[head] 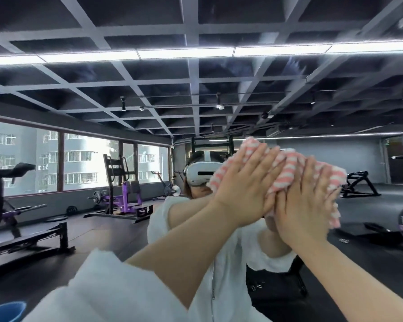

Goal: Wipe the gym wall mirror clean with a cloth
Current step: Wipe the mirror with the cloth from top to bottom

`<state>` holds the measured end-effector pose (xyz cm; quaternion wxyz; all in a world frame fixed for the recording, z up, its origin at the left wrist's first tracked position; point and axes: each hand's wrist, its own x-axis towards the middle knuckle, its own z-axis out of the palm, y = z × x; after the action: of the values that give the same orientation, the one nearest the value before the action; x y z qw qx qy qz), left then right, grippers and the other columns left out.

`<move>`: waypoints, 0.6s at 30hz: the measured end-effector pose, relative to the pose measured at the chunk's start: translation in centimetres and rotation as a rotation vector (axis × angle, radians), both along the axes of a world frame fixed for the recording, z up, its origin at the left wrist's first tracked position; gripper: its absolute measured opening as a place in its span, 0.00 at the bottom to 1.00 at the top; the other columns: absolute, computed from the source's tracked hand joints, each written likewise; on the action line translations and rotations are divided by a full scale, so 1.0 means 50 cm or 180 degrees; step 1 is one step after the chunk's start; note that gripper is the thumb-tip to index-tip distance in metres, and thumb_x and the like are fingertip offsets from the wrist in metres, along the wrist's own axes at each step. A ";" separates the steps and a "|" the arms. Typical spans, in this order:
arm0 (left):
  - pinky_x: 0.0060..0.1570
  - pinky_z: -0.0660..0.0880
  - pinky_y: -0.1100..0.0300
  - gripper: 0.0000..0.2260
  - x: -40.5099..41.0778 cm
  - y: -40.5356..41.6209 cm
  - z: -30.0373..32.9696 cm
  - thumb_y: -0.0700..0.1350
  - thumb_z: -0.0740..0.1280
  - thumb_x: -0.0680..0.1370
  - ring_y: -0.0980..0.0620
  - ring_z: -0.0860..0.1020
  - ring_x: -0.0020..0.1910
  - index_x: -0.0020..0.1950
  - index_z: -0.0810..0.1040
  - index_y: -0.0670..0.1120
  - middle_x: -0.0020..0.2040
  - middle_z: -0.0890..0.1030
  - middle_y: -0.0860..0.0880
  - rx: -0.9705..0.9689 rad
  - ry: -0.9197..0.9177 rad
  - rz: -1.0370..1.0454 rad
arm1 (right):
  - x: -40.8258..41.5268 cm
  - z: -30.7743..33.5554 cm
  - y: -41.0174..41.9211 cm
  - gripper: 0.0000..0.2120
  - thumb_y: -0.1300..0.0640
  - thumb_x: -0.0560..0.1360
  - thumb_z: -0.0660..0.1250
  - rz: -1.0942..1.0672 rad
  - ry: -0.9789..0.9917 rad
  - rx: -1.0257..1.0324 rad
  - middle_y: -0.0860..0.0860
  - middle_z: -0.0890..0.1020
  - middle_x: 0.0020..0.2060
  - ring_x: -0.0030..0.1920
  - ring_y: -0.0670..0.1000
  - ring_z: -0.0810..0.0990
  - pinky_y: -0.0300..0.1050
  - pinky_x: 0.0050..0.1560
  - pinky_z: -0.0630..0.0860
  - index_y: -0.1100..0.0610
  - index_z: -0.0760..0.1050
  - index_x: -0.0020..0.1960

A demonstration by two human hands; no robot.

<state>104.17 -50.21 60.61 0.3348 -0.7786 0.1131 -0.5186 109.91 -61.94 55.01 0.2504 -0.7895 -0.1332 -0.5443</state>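
Observation:
The wall mirror (102, 94) fills the whole view and reflects the gym and me. A pink-and-white striped cloth (286, 166) lies flat against the glass at head height, right of centre. My left hand (242, 187) presses on the cloth's left part with straight fingers. My right hand (307, 201) presses beside it on the right part, fingers straight too. A corner of the cloth hangs down past my right hand. Both forearms reach up from the lower edge of the view.
The rim of a blue bucket (5, 310) shows at the bottom left corner. In the mirror I see purple weight machines (126, 196), a rowing bench (33, 238), windows at left and a dark floor with equipment at right.

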 end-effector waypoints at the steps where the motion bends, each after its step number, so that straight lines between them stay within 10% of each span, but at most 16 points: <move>1: 0.73 0.51 0.45 0.28 -0.002 0.011 0.021 0.55 0.47 0.77 0.44 0.63 0.74 0.74 0.66 0.47 0.74 0.67 0.45 0.0126 -0.0022 0.0068 | -0.012 0.011 0.012 0.31 0.47 0.78 0.46 0.0027 0.0082 0.0150 0.64 0.57 0.75 0.74 0.70 0.53 0.76 0.66 0.52 0.63 0.53 0.76; 8: 0.72 0.46 0.47 0.26 -0.068 0.155 0.054 0.52 0.48 0.79 0.40 0.61 0.74 0.75 0.62 0.45 0.74 0.64 0.42 -0.0884 -0.0726 -0.0159 | -0.098 0.124 0.157 0.25 0.41 0.76 0.31 0.0257 0.0144 -0.0072 0.51 0.29 0.71 0.75 0.60 0.33 0.62 0.72 0.34 0.46 0.21 0.67; 18: 0.71 0.46 0.41 0.25 -0.159 0.322 -0.289 0.51 0.43 0.82 0.35 0.54 0.73 0.76 0.54 0.39 0.74 0.60 0.35 -0.2360 -0.0991 0.0300 | -0.163 -0.092 0.330 0.28 0.46 0.79 0.49 0.0869 -0.1364 -0.1530 0.50 0.55 0.76 0.78 0.53 0.42 0.54 0.75 0.44 0.53 0.53 0.77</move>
<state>96.23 -34.09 46.16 0.0678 -0.7630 -0.1695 -0.6200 101.75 -45.46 50.43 0.0941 -0.6686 -0.4114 -0.6123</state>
